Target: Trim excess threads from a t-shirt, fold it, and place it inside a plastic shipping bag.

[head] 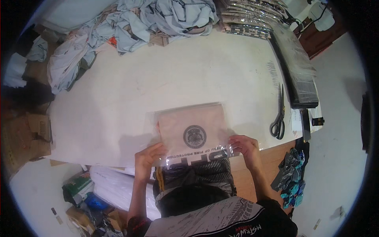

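Observation:
A folded pinkish garment in a clear plastic bag [177, 118] lies at the near edge of the white table [183, 74]. It bears a round dark emblem and large printed letters, and its lower end reaches over the edge. My left hand [151, 155] holds the bag's lower left side between thumb and fingers. At the lower right side, my right hand [244, 146] grips the clear plastic. Black-handled scissors [278, 124] rest to the right, apart from my hands.
Pale crumpled garments [127, 26] are heaped along the far left edge. Bagged folded garments [248, 17] are stacked at the far right, beside a pile of clear plastic bags [299, 68]. Cardboard boxes [38, 133] stand left. White wrapped material [118, 183] lies below the table.

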The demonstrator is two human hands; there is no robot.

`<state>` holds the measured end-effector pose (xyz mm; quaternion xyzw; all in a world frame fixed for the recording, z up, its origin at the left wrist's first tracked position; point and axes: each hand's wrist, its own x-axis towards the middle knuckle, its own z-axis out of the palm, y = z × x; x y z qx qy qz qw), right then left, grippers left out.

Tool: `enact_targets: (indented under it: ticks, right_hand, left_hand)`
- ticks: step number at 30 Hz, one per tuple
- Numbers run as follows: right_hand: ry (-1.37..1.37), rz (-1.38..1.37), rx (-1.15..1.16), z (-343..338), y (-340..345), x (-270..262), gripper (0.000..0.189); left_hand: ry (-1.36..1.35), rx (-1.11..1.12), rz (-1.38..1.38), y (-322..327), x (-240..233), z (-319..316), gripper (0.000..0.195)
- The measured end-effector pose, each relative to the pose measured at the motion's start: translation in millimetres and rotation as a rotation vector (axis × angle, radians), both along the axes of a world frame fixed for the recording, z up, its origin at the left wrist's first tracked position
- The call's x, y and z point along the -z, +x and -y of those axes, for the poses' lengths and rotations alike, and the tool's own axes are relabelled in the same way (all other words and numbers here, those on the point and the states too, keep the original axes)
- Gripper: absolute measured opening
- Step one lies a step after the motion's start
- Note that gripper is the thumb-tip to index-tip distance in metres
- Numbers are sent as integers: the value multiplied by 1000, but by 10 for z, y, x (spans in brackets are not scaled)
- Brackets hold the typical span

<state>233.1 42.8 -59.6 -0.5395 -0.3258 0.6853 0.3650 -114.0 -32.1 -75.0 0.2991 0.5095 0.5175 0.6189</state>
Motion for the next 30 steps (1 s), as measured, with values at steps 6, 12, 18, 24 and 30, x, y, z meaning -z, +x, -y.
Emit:
enact_targets:
  ticks: [6, 12, 18, 24, 30]
  right_hand:
    - [80, 26, -66, 117, -4, 89, 15]
    - [246, -16, -29, 202, -34, 283, 12]
    - [330, 60, -72, 267, 8, 330, 12]
    - [364, 306, -56, 323, -59, 300, 14]
    - [810, 928, -95, 315, -159, 288, 22]
  left_hand:
    - [-90, -80, -253, 146, -46, 95, 24]
    - [-63, -27, -246, 284, -118, 147, 16]
    - [26, -28, -263, 197, 58, 246, 16]
    - [-81, -8, -540, 282, -50, 227, 21]
    - [93, -41, -1296, 307, 129, 336, 24]
